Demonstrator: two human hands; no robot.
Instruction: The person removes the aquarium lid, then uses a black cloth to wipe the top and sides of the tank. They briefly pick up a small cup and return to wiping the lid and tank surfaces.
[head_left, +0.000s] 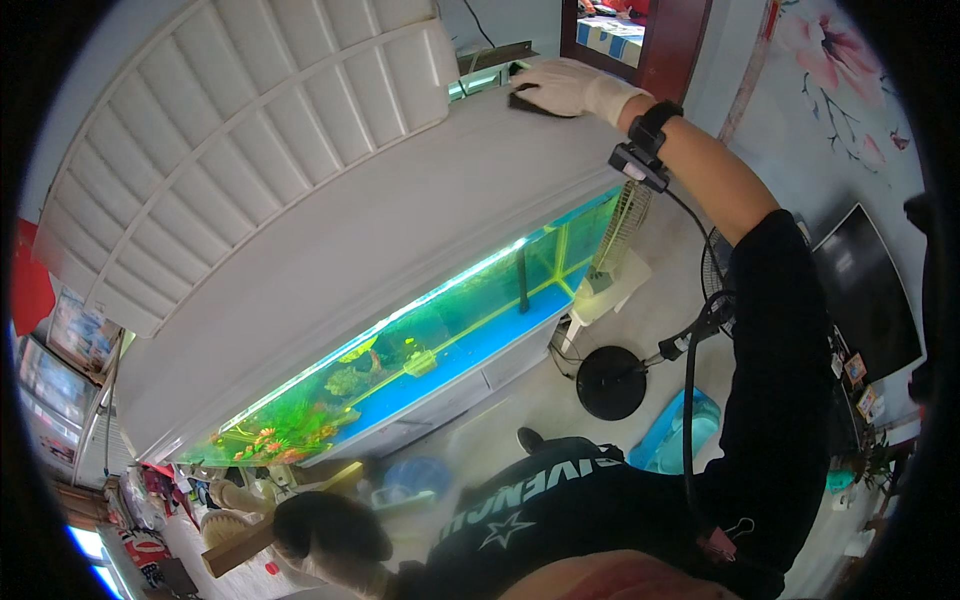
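My right hand (574, 86), in a whitish glove, is stretched to the far end of a long aquarium's white hood (360, 180), gripping a black cloth or pad (541, 106) against its top. At the lower left is my gloved left hand (345, 566), mostly hidden by a dark rounded thing (326, 525) beside a wooden bar (240, 546); its grip cannot be made out. A white ribbed cover panel (262, 112) stands tilted up along the back of the hood. Below the hood, the lit aquarium (450, 330) shows water, plants and coral-like decorations.
A black round stand base (611, 382) and a turquoise plastic tub (688, 431) are on the floor. A cream stool (615, 292) stands at the tank's end. A blue basin (416, 480) lies near the cabinet. A cable hangs along my right arm. A television (870, 292) is at right.
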